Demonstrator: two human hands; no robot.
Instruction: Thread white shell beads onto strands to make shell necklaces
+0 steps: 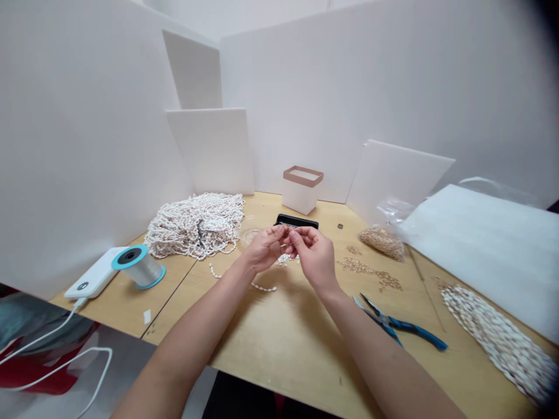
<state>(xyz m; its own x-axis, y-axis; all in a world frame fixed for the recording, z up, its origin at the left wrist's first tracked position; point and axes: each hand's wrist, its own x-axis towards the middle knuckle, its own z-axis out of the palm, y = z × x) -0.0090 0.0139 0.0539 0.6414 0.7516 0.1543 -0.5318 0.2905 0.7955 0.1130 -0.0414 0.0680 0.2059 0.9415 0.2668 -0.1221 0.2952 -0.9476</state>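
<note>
My left hand (265, 249) and my right hand (313, 256) meet fingertip to fingertip above the middle of the table. Both are closed in a pinch, and what sits between the fingers is too small to make out. Below them lie loose white beads (283, 260), partly covered by the hands. A short string of white beads (264, 288) passes under my left forearm. Behind the fingers is a black tray-like object (297, 220), its near part hidden. Blue-handled pliers (393, 323) rest beside my right forearm with their jaws apart.
At left are a heap of white bead strands (192, 224), a spool of clear line (142, 270) and a white power bank (96, 273) with a cable. Golden small parts (364, 267), a bag of them (382, 241) and bead strands (498, 337) lie right. A box (300, 195) stands behind.
</note>
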